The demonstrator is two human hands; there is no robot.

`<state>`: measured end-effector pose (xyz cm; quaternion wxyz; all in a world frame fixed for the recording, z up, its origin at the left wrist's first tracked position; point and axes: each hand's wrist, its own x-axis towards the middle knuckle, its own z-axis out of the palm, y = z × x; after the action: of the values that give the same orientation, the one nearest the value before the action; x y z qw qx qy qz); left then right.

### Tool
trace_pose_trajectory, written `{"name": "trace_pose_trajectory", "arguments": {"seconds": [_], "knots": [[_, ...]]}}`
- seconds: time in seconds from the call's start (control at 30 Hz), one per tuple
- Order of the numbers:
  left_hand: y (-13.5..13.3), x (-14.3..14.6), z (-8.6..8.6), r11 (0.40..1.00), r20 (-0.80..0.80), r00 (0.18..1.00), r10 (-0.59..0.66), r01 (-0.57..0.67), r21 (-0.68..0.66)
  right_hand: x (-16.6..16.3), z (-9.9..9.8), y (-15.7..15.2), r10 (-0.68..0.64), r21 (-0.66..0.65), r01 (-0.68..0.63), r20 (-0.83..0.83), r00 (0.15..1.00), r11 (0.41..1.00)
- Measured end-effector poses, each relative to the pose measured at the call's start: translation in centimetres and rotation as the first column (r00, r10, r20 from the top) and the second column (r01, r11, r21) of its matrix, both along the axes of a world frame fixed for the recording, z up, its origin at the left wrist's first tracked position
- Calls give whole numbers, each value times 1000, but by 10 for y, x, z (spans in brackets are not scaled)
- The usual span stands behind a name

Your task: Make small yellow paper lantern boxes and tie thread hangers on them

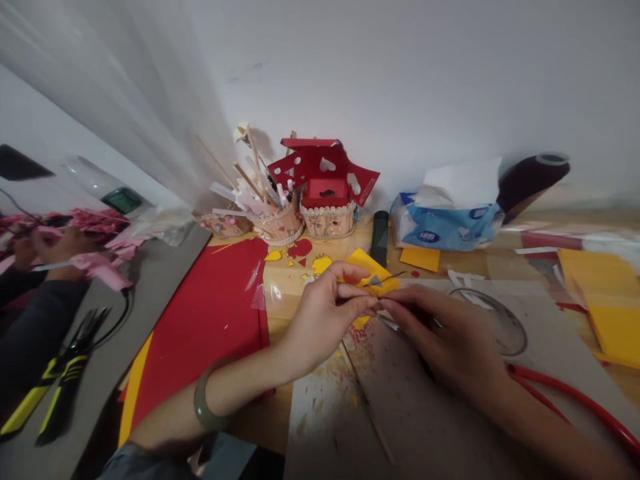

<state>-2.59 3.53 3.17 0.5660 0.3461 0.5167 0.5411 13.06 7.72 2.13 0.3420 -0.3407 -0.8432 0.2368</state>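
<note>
My left hand (pixel 325 313), with a green bangle (pixel 203 400) at its wrist, is closed in a pinch over the grey work board. My right hand (pixel 445 333) meets it fingertip to fingertip, also pinching. A thin dark strand like wire (pixel 395 276) shows at the fingers; where it is held is mostly hidden. Just behind the fingers lies a yellow paper piece (pixel 357 259). Below them a thin wooden stick (pixel 367 400) rests on the grey board (pixel 425 427), amid small red and yellow scraps.
Red card sheets (pixel 210 300) lie at left. Behind stand a decorated pen holder (pixel 280 223), a red cut-paper box (pixel 325 190) and a tissue pack (pixel 445 220). Red tool handles (pixel 585 400) and yellow paper (pixel 615 327) are at right. Another person's hands (pixel 60 247) work far left near yellow-black pliers (pixel 65 380).
</note>
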Motion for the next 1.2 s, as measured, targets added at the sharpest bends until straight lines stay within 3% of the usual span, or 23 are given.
{"name": "trace_pose_trajectory", "arguments": {"seconds": [0.1,0.17,0.27,0.33,0.43,0.53,0.6,0.67,0.77,0.9,1.2], "knots": [[1,0,1,1000,42,999,-8,9,-11,10,0,9,66,199,-90,121,990,976],[1,0,2,1000,52,999,-8,9,-24,17,1,16,50,355,-120,202,978,927],[2,1,4,999,45,999,-1,2,-41,28,2,26,-100,554,-81,288,953,828],[3,1,5,999,44,999,-1,3,-43,34,4,32,-209,606,-42,337,918,794],[4,2,5,998,48,999,3,0,-56,41,12,36,-289,540,52,364,885,840],[3,2,5,998,30,1000,4,-2,-56,38,22,30,-249,280,190,192,949,941],[3,2,4,999,3,1000,-4,4,-34,31,25,21,-170,81,163,89,981,983],[2,1,3,1000,-15,1000,-13,13,-7,21,23,11,-46,-8,47,73,996,999],[2,0,2,1000,-9,1000,-23,23,14,9,14,3,72,87,-84,132,989,993],[3,0,1,1000,6,1000,-29,29,11,9,6,5,66,200,-103,185,981,974],[3,-2,4,999,-22,998,-50,50,2,27,18,20,162,70,-177,179,970,982]]}}
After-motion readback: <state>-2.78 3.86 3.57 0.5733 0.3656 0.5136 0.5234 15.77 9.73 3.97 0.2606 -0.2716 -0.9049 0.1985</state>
